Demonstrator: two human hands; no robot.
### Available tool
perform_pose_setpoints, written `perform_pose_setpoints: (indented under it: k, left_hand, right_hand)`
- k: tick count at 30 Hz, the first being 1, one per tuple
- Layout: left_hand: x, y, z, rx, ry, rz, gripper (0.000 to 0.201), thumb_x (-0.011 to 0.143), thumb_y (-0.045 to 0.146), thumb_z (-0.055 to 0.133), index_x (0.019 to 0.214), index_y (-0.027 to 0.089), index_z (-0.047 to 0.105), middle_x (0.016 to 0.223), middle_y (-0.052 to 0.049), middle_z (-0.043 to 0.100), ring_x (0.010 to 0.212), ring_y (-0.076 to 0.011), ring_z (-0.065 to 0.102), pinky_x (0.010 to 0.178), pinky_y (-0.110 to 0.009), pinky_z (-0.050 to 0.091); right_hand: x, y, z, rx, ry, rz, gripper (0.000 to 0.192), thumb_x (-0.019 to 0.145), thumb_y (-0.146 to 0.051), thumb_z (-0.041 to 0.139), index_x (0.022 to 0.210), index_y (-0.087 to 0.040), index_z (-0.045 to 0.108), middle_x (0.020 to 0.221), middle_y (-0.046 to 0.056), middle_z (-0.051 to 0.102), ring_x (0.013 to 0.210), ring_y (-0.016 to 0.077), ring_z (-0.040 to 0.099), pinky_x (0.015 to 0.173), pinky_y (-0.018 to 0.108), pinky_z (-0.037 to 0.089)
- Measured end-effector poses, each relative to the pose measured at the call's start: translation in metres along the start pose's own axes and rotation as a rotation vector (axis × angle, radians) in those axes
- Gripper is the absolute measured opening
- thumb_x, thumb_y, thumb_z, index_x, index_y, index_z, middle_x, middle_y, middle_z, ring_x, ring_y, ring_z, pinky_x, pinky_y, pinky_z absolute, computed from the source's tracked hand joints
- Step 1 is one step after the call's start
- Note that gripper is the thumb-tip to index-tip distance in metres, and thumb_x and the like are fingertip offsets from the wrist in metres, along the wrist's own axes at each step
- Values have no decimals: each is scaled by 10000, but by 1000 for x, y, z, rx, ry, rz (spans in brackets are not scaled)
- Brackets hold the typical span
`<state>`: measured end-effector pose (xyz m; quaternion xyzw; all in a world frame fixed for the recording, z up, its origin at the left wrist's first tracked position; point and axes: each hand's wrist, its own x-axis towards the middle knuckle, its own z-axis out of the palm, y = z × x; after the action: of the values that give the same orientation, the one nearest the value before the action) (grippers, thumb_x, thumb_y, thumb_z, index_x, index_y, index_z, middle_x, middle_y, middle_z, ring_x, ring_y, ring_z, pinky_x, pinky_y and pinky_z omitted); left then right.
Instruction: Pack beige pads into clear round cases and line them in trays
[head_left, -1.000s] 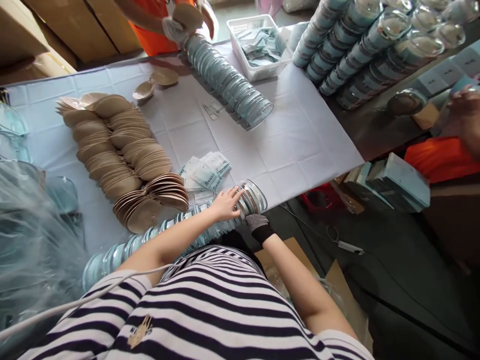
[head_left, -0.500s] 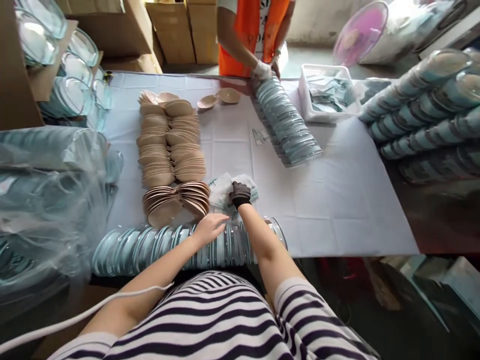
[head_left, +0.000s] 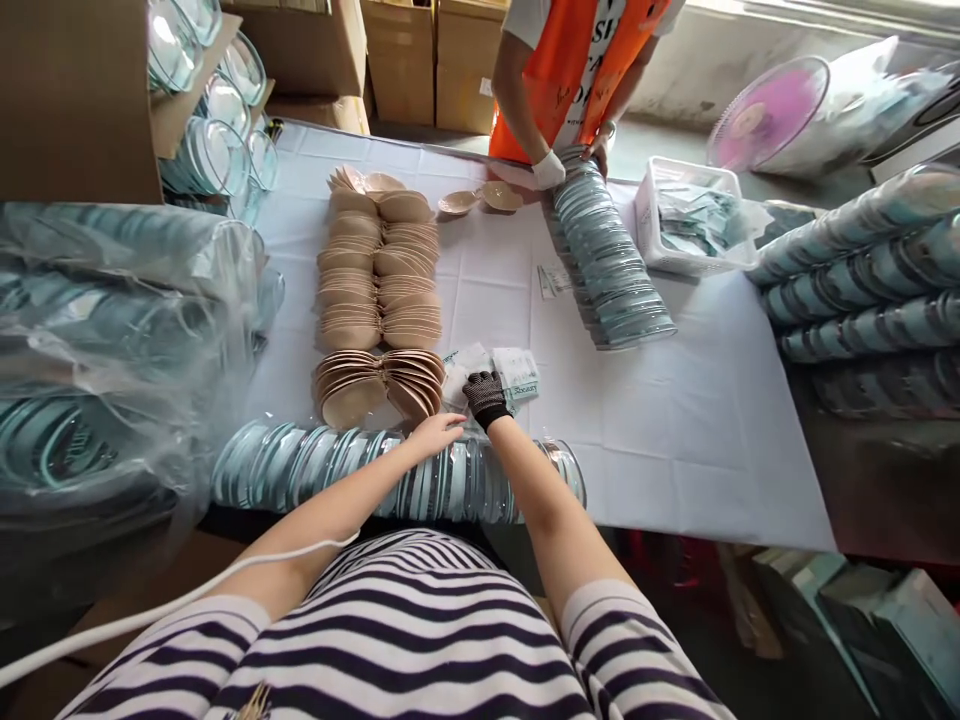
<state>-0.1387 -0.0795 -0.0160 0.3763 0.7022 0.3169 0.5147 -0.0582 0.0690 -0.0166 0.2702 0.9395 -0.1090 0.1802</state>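
packets [head_left: 517, 370] are touched by the gloved right hand [head_left: 486, 397], grip indiscernible; left hand [head_left: 435, 433] is held unclenched over nested containers [head_left: 300, 462].

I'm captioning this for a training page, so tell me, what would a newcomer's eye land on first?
Likely the tan cup-shaped pieces stacked in two columns left of centre on the white tablecloth. Next, the black-gloved right hand at the white packets, just beyond the long row of clear plastic packages along the near edge. The bright orange vest across the table also stands out.
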Motion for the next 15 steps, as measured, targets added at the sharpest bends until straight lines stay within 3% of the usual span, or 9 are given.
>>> perform_pose_setpoints:
  k: [3,5,7,9,11,12,15]
  left_hand:
    - [-8,-4,0,-156,169,40,665,758,219,654,1403,185,498,1429,-148,522,1264,-291,553,1048,-440,451]
    - [-13,-3,-4,-256,368,87,903,699,245,743,1502,192,333,1536,-179,360,1364,-315,441,1056,-448,438]
    - [-18,1,-11,-295,442,146,965,645,304,818,1485,191,359,1509,-181,388,1383,-336,403,1069,-465,418]
    - [-25,9,-20,-332,322,222,737,701,402,790,1352,172,534,1335,-154,572,1268,-330,519,1034,-479,443]
    - [-36,18,-27,-320,199,332,440,816,458,681,1143,163,676,1158,-119,665,1139,-299,598,1003,-481,465]
    - [-42,22,-29,-272,195,398,355,849,456,644,1041,165,713,1147,-116,667,1143,-295,589,1023,-488,448]
    - [-60,28,-29,-78,329,544,237,869,400,633,870,186,736,1285,-119,601,1281,-294,477,1117,-496,344]
  right_hand:
    - [-11,0,-12,129,57,28,209,863,-167,530,977,-181,704,1190,128,657,1142,258,510,1036,462,301]
    - [-26,0,-22,408,141,102,165,838,-211,546,941,-184,673,998,82,694,948,206,571,903,371,409]
    - [-46,-5,-31,794,264,154,162,801,-282,569,915,-190,637,836,22,664,776,163,564,758,300,446]
    - [-68,-13,-38,1150,347,144,265,768,-359,594,973,-192,615,774,-14,625,692,142,543,666,268,448]
    - [-88,-25,-39,1402,321,131,390,773,-409,590,1094,-187,588,710,-33,596,607,126,520,586,251,439]
    - [-98,-31,-37,1465,283,135,420,790,-426,574,1134,-185,577,675,-37,585,564,122,509,551,248,434]
    - [-121,-51,-25,1464,239,128,383,862,-482,481,1069,-190,616,660,-4,608,543,145,547,514,275,460]
